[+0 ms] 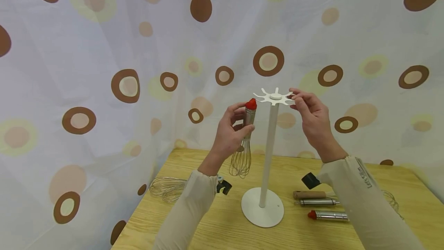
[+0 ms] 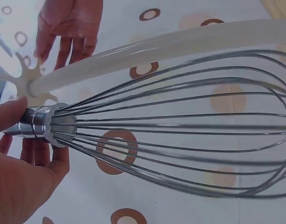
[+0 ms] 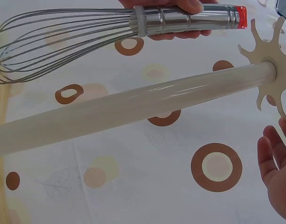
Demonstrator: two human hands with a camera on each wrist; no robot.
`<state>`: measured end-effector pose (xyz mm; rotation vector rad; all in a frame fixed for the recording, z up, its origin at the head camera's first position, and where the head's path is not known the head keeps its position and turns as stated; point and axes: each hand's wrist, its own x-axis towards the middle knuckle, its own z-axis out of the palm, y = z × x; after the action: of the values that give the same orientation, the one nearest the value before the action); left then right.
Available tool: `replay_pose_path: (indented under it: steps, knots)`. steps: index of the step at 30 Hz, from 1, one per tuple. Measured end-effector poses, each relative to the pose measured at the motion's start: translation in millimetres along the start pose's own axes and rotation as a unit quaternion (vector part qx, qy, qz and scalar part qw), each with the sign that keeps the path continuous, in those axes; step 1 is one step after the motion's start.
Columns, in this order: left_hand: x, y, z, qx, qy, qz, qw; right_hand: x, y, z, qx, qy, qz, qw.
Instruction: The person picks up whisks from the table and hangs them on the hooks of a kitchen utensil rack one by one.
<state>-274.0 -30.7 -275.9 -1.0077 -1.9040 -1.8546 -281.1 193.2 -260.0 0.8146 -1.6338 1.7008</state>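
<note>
A balloon whisk (image 1: pixel 249 120) with a metal handle and red end cap hangs wires-down in my left hand (image 1: pixel 231 128). The thumb and fingers grip its handle, and in the left wrist view the whisk's wires (image 2: pixel 180 126) spread across the frame. Just right of the red cap is the pronged top (image 1: pixel 275 97) of a white utensil stand (image 1: pixel 270 153). On the stand's far right side, my right hand (image 1: pixel 313 117) pinches the prong ends between thumb and forefinger. Its other fingers (image 3: pixel 276 144) extend below the prongs in the right wrist view.
The stand's round base (image 1: pixel 262 207) rests on the wooden table (image 1: pixel 218 227). Right of it lie a wooden-handled whisk (image 1: pixel 309 195), a slim metal-handled utensil (image 1: pixel 317 202) and another red-capped utensil (image 1: pixel 329 215). More whisks (image 1: pixel 168 189) lie left, partly behind my sleeve. A patterned curtain (image 1: pixel 222 41) hangs behind.
</note>
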Motion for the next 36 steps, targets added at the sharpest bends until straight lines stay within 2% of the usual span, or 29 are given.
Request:
replay_pose_path:
  steps: [3,10,15,21,26,30,33,36]
  knots:
    - [4.7,-10.2,0.0,-0.001,0.003,0.005,1.0,0.5,0.6,1.1,0.003,-0.001,0.002,1.0]
    - [7.9,-9.4,4.7,0.022,0.002,0.017,0.9996,1.1,1.9,2.5,-0.003,0.001,0.008,1.0]
    - [8.8,-13.1,11.1,0.032,0.006,0.012,0.9994,1.8,3.5,3.3,-0.011,0.0,0.009,1.0]
    - [6.9,-18.3,17.7,0.023,0.003,0.02,0.9995,2.0,4.2,4.0,-0.013,-0.001,0.011,1.0]
    - [4.0,-19.1,19.0,0.017,-0.011,0.031,0.9993,2.3,2.9,5.1,-0.009,-0.003,0.012,1.0]
    - [-1.7,-6.0,17.2,0.013,-0.035,0.054,0.9978,3.6,2.2,4.5,-0.006,-0.004,0.015,1.0]
    - [-8.4,1.1,11.7,0.01,-0.058,0.062,0.9963,3.6,2.1,2.8,-0.009,-0.007,0.019,1.0]
    - [-15.4,-3.2,0.9,0.009,-0.083,0.048,0.9954,3.3,2.1,1.3,-0.007,-0.015,0.024,1.0]
